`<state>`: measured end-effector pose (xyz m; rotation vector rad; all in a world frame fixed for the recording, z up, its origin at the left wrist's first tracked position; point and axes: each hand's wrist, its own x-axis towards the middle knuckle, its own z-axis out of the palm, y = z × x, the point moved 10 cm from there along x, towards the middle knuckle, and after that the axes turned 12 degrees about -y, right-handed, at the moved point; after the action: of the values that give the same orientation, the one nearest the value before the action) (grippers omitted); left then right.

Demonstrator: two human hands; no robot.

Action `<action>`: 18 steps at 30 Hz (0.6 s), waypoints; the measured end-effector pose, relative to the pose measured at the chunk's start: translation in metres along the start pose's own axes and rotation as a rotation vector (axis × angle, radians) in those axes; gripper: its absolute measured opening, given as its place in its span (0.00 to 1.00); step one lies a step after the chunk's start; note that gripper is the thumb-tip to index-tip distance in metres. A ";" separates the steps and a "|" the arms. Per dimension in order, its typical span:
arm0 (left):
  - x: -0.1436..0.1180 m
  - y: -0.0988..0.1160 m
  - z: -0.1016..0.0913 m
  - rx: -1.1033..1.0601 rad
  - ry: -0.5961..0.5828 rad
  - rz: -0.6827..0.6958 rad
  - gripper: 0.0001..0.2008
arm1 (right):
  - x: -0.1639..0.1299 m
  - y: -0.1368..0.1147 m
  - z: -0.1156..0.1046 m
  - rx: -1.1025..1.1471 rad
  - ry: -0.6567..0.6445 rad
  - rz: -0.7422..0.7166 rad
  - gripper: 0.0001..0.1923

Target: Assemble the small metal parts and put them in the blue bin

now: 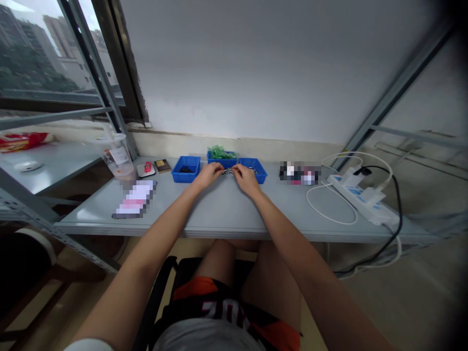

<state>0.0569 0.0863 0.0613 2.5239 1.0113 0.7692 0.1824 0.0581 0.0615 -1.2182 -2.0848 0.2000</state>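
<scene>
Left hand [209,174] and right hand [245,176] meet over worktop [226,214] — fingers pinched together on small metal piece [228,171], blue trays [186,169] just behind.

A white power strip [360,199] lies at the right of the grey worktop [226,217], with a black cable [397,204] and a looped white cable [329,207] beside it. At the left stand a clear plastic cup [116,156], a small brown box [163,165] and a red packet [20,140] on the neighbouring shelf.
</scene>
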 end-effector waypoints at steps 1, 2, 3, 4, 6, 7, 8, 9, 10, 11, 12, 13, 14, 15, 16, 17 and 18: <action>0.000 0.000 0.002 0.001 -0.014 -0.001 0.05 | 0.000 -0.001 -0.001 0.009 0.006 -0.006 0.09; 0.000 0.001 0.003 0.003 -0.024 -0.002 0.05 | -0.001 -0.002 -0.001 0.015 0.010 -0.011 0.10; 0.000 0.002 0.004 0.008 -0.029 -0.003 0.06 | -0.001 -0.003 -0.002 0.018 0.010 -0.014 0.10; 0.000 0.002 0.004 0.014 -0.031 -0.004 0.06 | -0.001 -0.003 -0.001 0.018 0.008 -0.014 0.10; 0.000 0.003 0.004 0.022 -0.031 -0.005 0.06 | -0.001 -0.003 -0.001 0.013 0.004 -0.011 0.10; -0.001 0.004 0.003 0.022 -0.030 -0.008 0.06 | 0.000 -0.003 -0.001 0.011 0.004 -0.012 0.10; -0.001 0.004 0.003 0.020 -0.029 -0.013 0.06 | 0.000 -0.003 -0.001 0.011 0.007 -0.015 0.10; -0.001 0.004 0.002 0.017 -0.028 -0.017 0.06 | 0.000 -0.003 -0.001 0.013 0.010 -0.020 0.10; -0.002 0.004 0.002 0.013 -0.026 -0.019 0.06 | 0.000 -0.004 -0.002 0.017 0.014 -0.027 0.10; -0.002 0.005 0.002 0.007 -0.022 -0.020 0.06 | 0.000 -0.004 -0.002 0.020 0.018 -0.031 0.10; -0.003 0.006 0.001 -0.001 -0.020 -0.018 0.06 | 0.000 -0.004 -0.002 0.023 0.021 -0.033 0.10; -0.003 0.007 0.001 -0.010 -0.021 -0.017 0.06 | 0.000 -0.004 -0.002 0.023 0.024 -0.031 0.10; -0.003 0.007 0.001 -0.020 -0.023 -0.017 0.06 | 0.000 -0.004 -0.002 0.022 0.025 -0.029 0.10; -0.004 0.008 0.002 -0.030 -0.027 -0.018 0.06 | 0.000 -0.004 -0.002 0.018 0.024 -0.027 0.10; -0.004 0.008 0.002 -0.038 -0.032 -0.022 0.06 | 0.000 -0.004 -0.002 0.015 0.022 -0.027 0.10; -0.004 0.008 0.002 -0.044 -0.037 -0.026 0.06 | 0.000 -0.005 -0.002 0.012 0.018 -0.027 0.10; -0.004 0.008 0.003 -0.047 -0.040 -0.031 0.07 | 0.000 -0.005 -0.002 0.010 0.014 -0.026 0.10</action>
<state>0.0601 0.0781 0.0614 2.4685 1.0048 0.7218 0.1804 0.0550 0.0648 -1.1828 -2.0838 0.1885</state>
